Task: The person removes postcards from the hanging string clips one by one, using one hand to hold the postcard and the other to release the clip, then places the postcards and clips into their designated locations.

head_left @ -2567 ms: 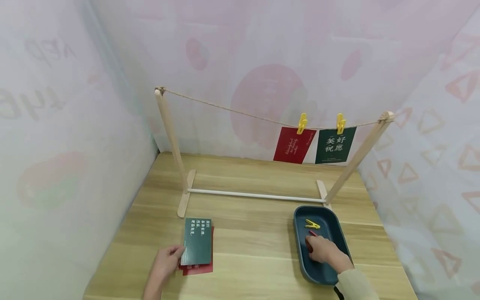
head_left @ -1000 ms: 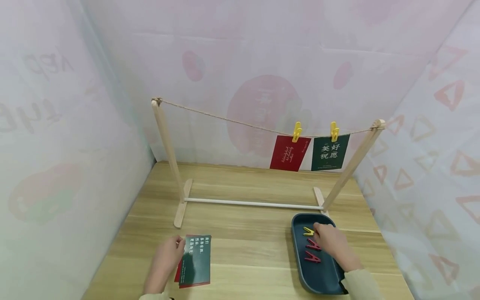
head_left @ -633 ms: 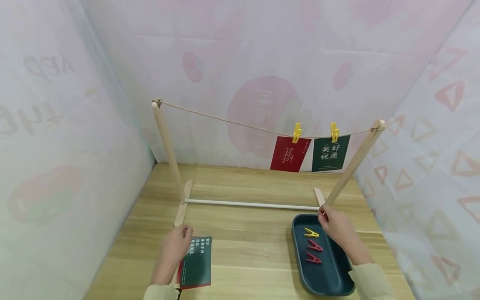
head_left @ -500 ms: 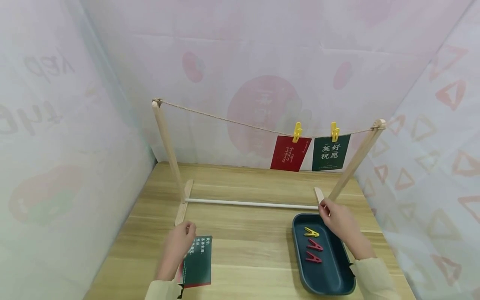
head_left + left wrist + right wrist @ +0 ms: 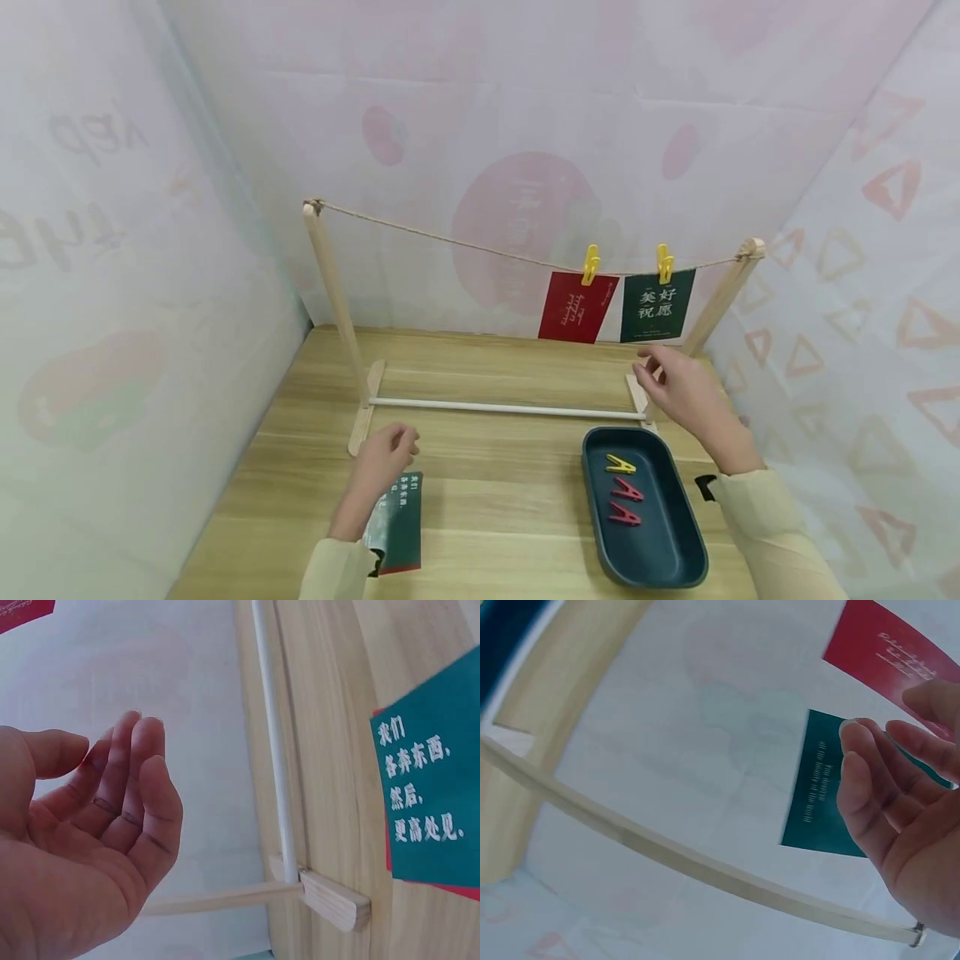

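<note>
Loosely curled, my left hand (image 5: 382, 462) hovers over the far end of a small stack of cards (image 5: 401, 525), green on top with red showing beneath. Its fingers hold nothing in the left wrist view, where the green card (image 5: 435, 780) lies to the right. My right hand (image 5: 682, 392) is raised beyond the tray, near the right post, just below the hanging green card (image 5: 657, 307). Nothing sits between its bent fingers in the right wrist view. Beside that card hangs a red card (image 5: 577, 307). Yellow clothespins (image 5: 591, 265) hold both on the string.
A twine string (image 5: 450, 240) runs between two wooden posts (image 5: 336, 308), joined low down by a white rod (image 5: 510, 408). In front of the right post stands a dark blue tray (image 5: 652, 558) with one yellow clothespin (image 5: 621, 464) and two red clothespins (image 5: 626, 489). Printed cloth walls surround the table.
My right hand has left the clothespins in the tray and risen toward the hanging cards. My left hand has let go of the card stack and moved up and right over it.
</note>
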`<state>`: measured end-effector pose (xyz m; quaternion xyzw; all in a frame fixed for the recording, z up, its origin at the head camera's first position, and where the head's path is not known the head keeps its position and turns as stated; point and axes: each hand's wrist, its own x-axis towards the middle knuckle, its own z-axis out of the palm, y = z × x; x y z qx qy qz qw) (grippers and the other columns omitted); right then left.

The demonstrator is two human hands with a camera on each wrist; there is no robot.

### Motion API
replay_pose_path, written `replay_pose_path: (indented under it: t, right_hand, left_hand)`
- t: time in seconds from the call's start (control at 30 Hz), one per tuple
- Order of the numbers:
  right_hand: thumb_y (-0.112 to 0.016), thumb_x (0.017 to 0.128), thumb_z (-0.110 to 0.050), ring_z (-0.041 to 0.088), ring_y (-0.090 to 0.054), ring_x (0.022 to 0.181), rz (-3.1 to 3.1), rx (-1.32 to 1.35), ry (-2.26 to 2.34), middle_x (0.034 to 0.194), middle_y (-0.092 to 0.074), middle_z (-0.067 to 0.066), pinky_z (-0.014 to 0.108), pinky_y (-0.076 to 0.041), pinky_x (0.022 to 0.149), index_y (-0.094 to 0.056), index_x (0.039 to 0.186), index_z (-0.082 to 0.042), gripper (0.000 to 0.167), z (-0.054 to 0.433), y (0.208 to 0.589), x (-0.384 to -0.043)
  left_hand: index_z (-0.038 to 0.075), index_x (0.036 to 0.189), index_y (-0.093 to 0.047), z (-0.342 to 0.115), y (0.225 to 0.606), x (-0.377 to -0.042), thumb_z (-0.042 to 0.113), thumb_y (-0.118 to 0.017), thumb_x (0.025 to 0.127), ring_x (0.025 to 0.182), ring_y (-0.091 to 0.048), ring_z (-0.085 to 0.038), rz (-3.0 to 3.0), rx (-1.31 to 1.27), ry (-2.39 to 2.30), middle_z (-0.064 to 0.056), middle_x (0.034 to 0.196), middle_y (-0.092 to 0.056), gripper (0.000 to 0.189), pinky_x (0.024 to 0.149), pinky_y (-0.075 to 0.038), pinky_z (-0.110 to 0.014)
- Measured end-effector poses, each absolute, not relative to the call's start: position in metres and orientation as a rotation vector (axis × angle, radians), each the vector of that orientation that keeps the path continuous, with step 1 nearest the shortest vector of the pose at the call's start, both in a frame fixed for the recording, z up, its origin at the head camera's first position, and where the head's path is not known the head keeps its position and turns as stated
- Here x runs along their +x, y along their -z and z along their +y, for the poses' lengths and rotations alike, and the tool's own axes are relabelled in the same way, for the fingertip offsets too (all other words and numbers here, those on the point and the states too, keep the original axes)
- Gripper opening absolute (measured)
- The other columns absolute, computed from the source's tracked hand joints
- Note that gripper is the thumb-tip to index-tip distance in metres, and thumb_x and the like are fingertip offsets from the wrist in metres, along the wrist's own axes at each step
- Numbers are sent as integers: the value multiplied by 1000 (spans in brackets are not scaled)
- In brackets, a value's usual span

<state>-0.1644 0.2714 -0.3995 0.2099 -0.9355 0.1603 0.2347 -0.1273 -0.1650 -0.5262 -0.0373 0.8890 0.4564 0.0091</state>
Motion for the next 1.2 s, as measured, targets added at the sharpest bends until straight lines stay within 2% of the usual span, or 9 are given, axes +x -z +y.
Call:
replay_pose_path:
  t: [0.2,0.37,0.53,0.73,0.87,1.0,1.2]
  right_hand:
    - [-72,86,-7,15,-57,60,-2475,625,-448,78,-67,10,33,-53,57,-65,106,1,23,265,375,-169]
    - [-71,89,-10,15,-58,63,-2484,629,-502,80,-66,9,35,-53,60,-64,111,1,26,252,357,-173]
    - [-71,88,-8,14,-60,64,-2465,687,-543,82,-66,9,36,-55,61,-63,114,1,29,240,348,-180]
    - [-73,87,-7,15,-58,63,-2374,693,-550,99,-64,16,35,-53,59,-62,121,1,37,233,340,-187]
    - [-72,88,-9,15,-58,65,-2380,688,-558,112,-63,17,32,-51,59,-59,128,-1,43,227,331,-190]
    - [-71,90,-11,17,-58,67,-2405,701,-538,115,-61,18,32,-51,60,-56,132,-3,46,220,320,-194]
    - [-70,90,-12,19,-59,67,-2401,710,-520,120,-60,19,32,-51,59,-52,137,-4,51,216,309,-202]
  left_hand:
    - [13,110,-69,-154,522,-135,35,-51,102,80,-71,-13,2806,-42,-1415,-1,93,-74,29,71,-57,-34]
    - [14,121,-66,-146,513,-141,38,-48,103,88,-71,-16,2777,-5,-1453,-2,102,-74,35,78,-57,-39]
    - [14,123,-65,-132,498,-148,39,-48,103,90,-71,-17,2763,105,-1516,-4,104,-74,36,79,-57,-40]
    - [16,125,-64,-111,481,-160,41,-48,103,93,-69,-16,2768,212,-1533,-2,105,-73,38,84,-56,-39]
    - [16,129,-62,-100,473,-170,42,-49,102,103,-68,-22,2757,267,-1537,-5,113,-71,39,91,-54,-43]
    - [17,133,-59,-89,464,-179,43,-49,102,112,-66,-27,2753,314,-1559,-7,121,-70,42,95,-53,-46]
    - [19,140,-54,-70,455,-190,45,-52,100,117,-64,-26,2686,359,-1622,-6,127,-67,47,97,-52,-46]
